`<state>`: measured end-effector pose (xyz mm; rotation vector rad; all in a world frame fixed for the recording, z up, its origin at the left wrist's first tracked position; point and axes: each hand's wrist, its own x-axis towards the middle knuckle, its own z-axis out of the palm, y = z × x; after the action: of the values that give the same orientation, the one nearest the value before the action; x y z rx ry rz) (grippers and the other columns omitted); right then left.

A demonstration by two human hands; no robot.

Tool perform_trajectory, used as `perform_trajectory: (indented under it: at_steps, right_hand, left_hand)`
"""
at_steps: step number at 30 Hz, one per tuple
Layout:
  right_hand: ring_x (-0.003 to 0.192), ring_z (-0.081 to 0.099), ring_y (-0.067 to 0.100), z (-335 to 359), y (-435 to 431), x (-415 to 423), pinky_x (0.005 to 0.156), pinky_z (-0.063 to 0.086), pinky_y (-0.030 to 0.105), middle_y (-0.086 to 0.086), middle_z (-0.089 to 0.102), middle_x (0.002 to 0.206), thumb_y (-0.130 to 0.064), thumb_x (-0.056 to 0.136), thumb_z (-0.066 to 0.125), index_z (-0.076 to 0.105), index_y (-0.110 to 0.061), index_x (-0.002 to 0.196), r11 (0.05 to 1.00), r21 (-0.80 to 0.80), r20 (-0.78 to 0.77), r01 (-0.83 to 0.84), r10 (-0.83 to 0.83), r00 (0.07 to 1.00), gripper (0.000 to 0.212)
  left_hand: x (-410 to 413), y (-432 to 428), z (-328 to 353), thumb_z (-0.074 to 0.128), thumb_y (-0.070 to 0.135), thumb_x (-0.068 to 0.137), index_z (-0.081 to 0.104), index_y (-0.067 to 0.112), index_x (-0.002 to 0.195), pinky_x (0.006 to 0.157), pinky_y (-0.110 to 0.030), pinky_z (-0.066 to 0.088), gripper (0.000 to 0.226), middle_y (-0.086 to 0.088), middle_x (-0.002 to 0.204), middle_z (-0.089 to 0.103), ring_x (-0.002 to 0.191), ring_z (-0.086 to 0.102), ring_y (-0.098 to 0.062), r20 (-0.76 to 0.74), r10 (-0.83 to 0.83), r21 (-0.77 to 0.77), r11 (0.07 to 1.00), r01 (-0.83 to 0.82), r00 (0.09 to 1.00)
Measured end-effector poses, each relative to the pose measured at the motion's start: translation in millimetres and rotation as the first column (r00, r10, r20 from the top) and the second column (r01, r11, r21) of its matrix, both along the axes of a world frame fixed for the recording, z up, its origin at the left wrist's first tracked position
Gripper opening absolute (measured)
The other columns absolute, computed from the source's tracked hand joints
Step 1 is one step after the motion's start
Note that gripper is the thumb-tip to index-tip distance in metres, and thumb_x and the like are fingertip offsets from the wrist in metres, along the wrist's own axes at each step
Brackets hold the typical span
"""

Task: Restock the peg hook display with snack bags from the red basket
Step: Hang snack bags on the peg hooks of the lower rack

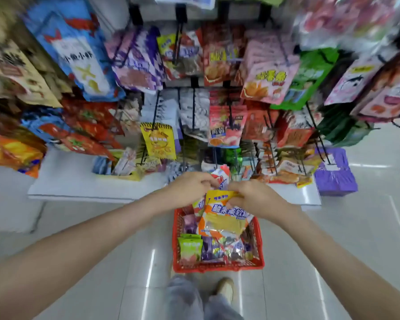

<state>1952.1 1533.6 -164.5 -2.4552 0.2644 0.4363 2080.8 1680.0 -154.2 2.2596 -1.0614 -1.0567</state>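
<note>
Both hands meet above the red basket (217, 265) on the floor, the left hand (189, 187) pinching a white-and-red bag (221, 175) and the right hand (254, 197) pinching a yellow-orange bag (224, 218), just before the peg display (217, 107) hung with snacks.

This is looking like a shop. Lots of bright snack bags (263, 75) are hanging in rows on black hooks (179, 33). Below the hooks, a white shelf (79, 181) is sitting, and a red basket (217, 266) is resting on the shiny floor (367, 227).
</note>
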Motion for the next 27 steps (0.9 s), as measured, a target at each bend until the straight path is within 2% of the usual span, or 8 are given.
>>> perform_trajectory:
  at_steps: [3, 6, 10, 13, 16, 20, 24, 27]
  right_hand:
    - [0.083, 0.058, 0.024, 49, 16, 12, 0.057, 0.034, 0.031, -0.005, 0.057, 0.072, -0.026, 0.090, 0.061, 0.064, -0.016, 0.104, 0.998, -0.052, 0.084, -0.022, 0.026, 0.996, 0.017]
    - [0.080, 0.060, 0.024, 80, 28, 24, 0.061, 0.039, 0.034, 0.008, 0.066, 0.084, -0.020, 0.092, 0.057, 0.063, -0.012, 0.097, 0.991, -0.133, 0.167, -0.032, 0.054, 0.984, 0.012]
    - [0.065, 0.055, 0.018, 100, 35, 36, 0.055, 0.038, 0.032, 0.001, 0.061, 0.074, -0.019, 0.089, 0.061, 0.057, -0.018, 0.095, 0.996, 0.002, 0.233, 0.086, -0.084, 0.969, 0.008]
    - [0.073, 0.058, 0.019, 110, 40, 52, 0.061, 0.042, 0.026, -0.005, 0.057, 0.078, -0.017, 0.088, 0.063, 0.055, -0.020, 0.090, 0.989, 0.032, 0.262, 0.142, -0.146, 0.954, 0.008]
    - [0.076, 0.061, 0.020, 121, 48, 76, 0.068, 0.047, 0.034, -0.003, 0.056, 0.080, -0.013, 0.088, 0.064, 0.054, -0.021, 0.079, 0.972, 0.080, 0.307, 0.223, -0.237, 0.922, 0.016]
    - [0.076, 0.059, 0.021, 133, 62, 112, 0.066, 0.046, 0.036, 0.001, 0.058, 0.079, -0.017, 0.091, 0.060, 0.054, -0.018, 0.080, 0.978, 0.001, 0.409, 0.210, -0.192, 0.892, 0.013]
    - [0.076, 0.056, 0.025, 139, 72, 146, 0.068, 0.045, 0.039, 0.003, 0.056, 0.078, -0.019, 0.093, 0.057, 0.050, -0.016, 0.079, 0.978, -0.092, 0.440, 0.188, -0.129, 0.889, 0.016]
    - [0.077, 0.051, 0.024, 134, 71, 155, 0.070, 0.040, 0.035, 0.004, 0.054, 0.079, -0.013, 0.093, 0.056, 0.057, -0.006, 0.085, 0.978, -0.087, 0.449, 0.187, -0.129, 0.884, 0.011]
  left_hand:
    - [-6, 10, 53, 0.049, 0.056, 0.090, 0.068, 0.033, 0.087, 0.058, -0.025, 0.039, 0.030, 0.001, 0.071, 0.063, 0.074, 0.059, -0.018, 0.128, -0.086, 0.048, 0.996, 0.080, 0.988]
    - [-4, 19, 84, 0.060, 0.042, 0.089, 0.057, 0.023, 0.069, 0.049, -0.029, 0.029, 0.028, 0.005, 0.055, 0.047, 0.063, 0.052, -0.019, 0.253, -0.140, 0.022, 0.990, 0.139, 0.957]
    - [17, 33, 108, 0.060, 0.032, 0.092, 0.050, 0.019, 0.066, 0.051, -0.032, 0.026, 0.031, 0.004, 0.056, 0.044, 0.061, 0.047, -0.019, 0.281, -0.098, -0.041, 0.993, 0.114, 0.955]
    - [38, 44, 118, 0.062, 0.034, 0.090, 0.059, 0.019, 0.075, 0.048, -0.027, 0.028, 0.022, 0.007, 0.058, 0.046, 0.055, 0.046, -0.009, 0.275, -0.064, -0.079, 0.993, 0.089, 0.959]
    - [67, 51, 130, 0.064, 0.035, 0.089, 0.066, 0.024, 0.092, 0.047, -0.023, 0.029, 0.012, 0.012, 0.059, 0.048, 0.049, 0.043, 0.000, 0.271, -0.041, -0.117, 0.990, 0.076, 0.962]
    - [113, 58, 142, 0.066, 0.033, 0.086, 0.063, 0.026, 0.084, 0.051, -0.027, 0.032, 0.008, 0.007, 0.058, 0.048, 0.057, 0.048, -0.012, 0.277, -0.087, -0.130, 0.983, 0.127, 0.957]
    - [155, 65, 145, 0.070, 0.030, 0.085, 0.068, 0.018, 0.085, 0.046, -0.014, 0.032, 0.012, 0.010, 0.057, 0.049, 0.051, 0.046, 0.001, 0.230, -0.106, -0.199, 0.968, 0.153, 0.967]
    - [173, 67, 143, 0.063, 0.033, 0.090, 0.067, 0.030, 0.085, 0.059, -0.008, 0.038, 0.008, 0.016, 0.076, 0.062, 0.073, 0.057, 0.000, 0.086, -0.076, -0.277, 0.956, 0.097, 0.993]
